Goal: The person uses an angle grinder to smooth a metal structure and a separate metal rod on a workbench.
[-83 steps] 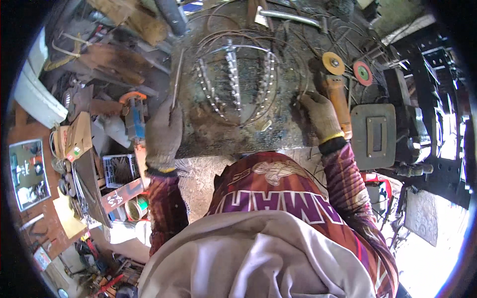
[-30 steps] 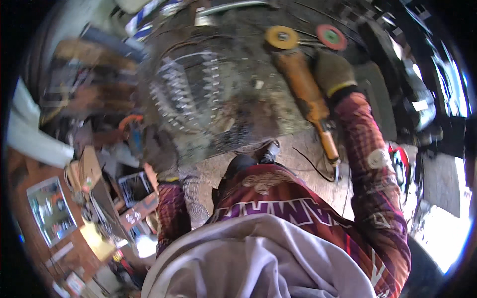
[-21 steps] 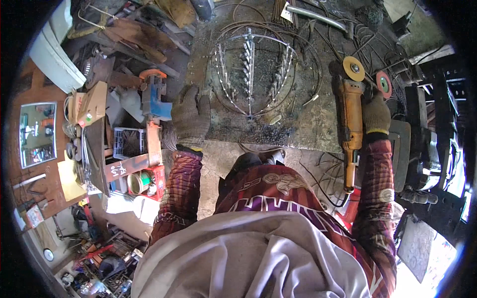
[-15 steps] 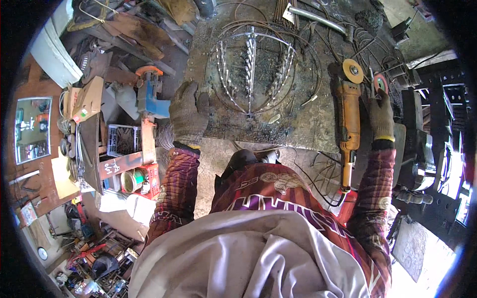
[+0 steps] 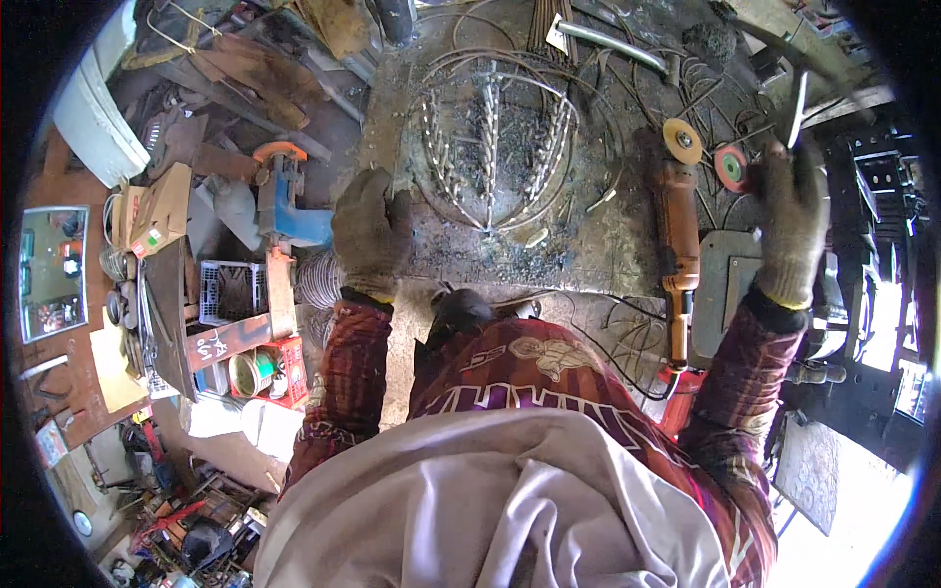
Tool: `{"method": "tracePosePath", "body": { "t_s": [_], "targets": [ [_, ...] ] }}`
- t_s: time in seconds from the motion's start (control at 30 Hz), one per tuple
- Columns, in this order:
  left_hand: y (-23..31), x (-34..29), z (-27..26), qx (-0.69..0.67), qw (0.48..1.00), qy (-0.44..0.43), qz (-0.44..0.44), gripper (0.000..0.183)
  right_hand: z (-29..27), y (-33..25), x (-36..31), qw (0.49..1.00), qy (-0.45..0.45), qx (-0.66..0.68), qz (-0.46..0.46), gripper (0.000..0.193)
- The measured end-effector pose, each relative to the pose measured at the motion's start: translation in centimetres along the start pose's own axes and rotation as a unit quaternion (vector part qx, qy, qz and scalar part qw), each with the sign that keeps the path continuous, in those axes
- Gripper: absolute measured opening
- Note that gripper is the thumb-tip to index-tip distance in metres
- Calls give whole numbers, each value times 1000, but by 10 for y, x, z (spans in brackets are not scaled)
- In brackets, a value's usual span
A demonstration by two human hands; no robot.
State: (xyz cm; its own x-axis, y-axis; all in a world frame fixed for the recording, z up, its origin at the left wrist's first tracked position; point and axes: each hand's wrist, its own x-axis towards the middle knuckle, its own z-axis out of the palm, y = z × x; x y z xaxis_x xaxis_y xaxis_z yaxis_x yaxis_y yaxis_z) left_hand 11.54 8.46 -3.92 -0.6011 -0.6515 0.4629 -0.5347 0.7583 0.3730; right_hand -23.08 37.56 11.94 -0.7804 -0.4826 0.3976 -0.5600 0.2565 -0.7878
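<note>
Two gloved hands in view. Left hand (image 5: 371, 233) at left edge of worktop (image 5: 613, 250), back upward, thumb apart; underside hidden, cannot tell of any hold. Right hand (image 5: 795, 220) closed round light handle of blurred tool (image 5: 798, 113), right of orange grinder (image 5: 678, 220). Rounded metal frame (image 5: 489, 147) on worktop, left of grinder.

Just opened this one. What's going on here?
A person in gloves is at a metal worktable. The right hand holds up a tool with a pale shaft and a blurred dark head, off to the right. The left hand rests at the table's left edge, seemingly empty. Between them lies a spiky oval metal frame, with an orange angle grinder to its right.
</note>
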Motion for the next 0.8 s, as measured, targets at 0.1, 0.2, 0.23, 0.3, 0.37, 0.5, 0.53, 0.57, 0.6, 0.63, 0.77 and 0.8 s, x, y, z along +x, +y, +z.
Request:
{"method": "tracePosePath", "body": {
  "t_s": [0.1, 0.2, 0.23, 0.3, 0.37, 0.5, 0.53, 0.57, 0.6, 0.63, 0.77, 0.8],
  "targets": [
    [-10, -3, 7, -9, 999, 13, 28, 34, 48, 11, -39, 985, -87, 113, 94, 24],
    [0, -4, 4, 10, 999, 35, 40, 36, 92, 15, -63, 970, -167, 107, 139, 37],
    [1, -3, 2, 16, 999, 23, 27, 38, 103, -1, -66, 967, -177, 91, 159, 37],
    [7, 2, -7, -5, 1000, -1, 10, 40, 116, -29, -60, 956, -197, 73, 203, 37],
    [7, 3, -9, -27, 999, -29, -3, 42, 123, -41, -51, 949, -200, 76, 232, 31],
    [5, 4, -11, -32, 998, -41, 19, 44, 141, -27, -28, 958, -169, 93, 211, 30],
    [7, 6, -13, -31, 998, -46, 23, 44, 138, -30, -19, 961, -192, 24, 199, 30],
    [7, 8, -14, -34, 998, -50, 23, 44, 139, -33, -12, 958, -214, -43, 187, 30],
    [8, 11, -15, -42, 997, -62, 23, 44, 137, -24, -4, 967, -212, -36, 134, 32],
    [8, 12, -16, -50, 996, -73, 23, 44, 135, -20, 3, 967, -210, -38, 138, 32],
    [6, 15, -18, -42, 995, -91, 22, 43, 127, -19, 24, 965, -176, 88, 175, 41],
    [5, 14, -17, -56, 994, -94, 20, 44, 127, -13, 23, 962, -207, 53, 170, 42]
  ]
}}
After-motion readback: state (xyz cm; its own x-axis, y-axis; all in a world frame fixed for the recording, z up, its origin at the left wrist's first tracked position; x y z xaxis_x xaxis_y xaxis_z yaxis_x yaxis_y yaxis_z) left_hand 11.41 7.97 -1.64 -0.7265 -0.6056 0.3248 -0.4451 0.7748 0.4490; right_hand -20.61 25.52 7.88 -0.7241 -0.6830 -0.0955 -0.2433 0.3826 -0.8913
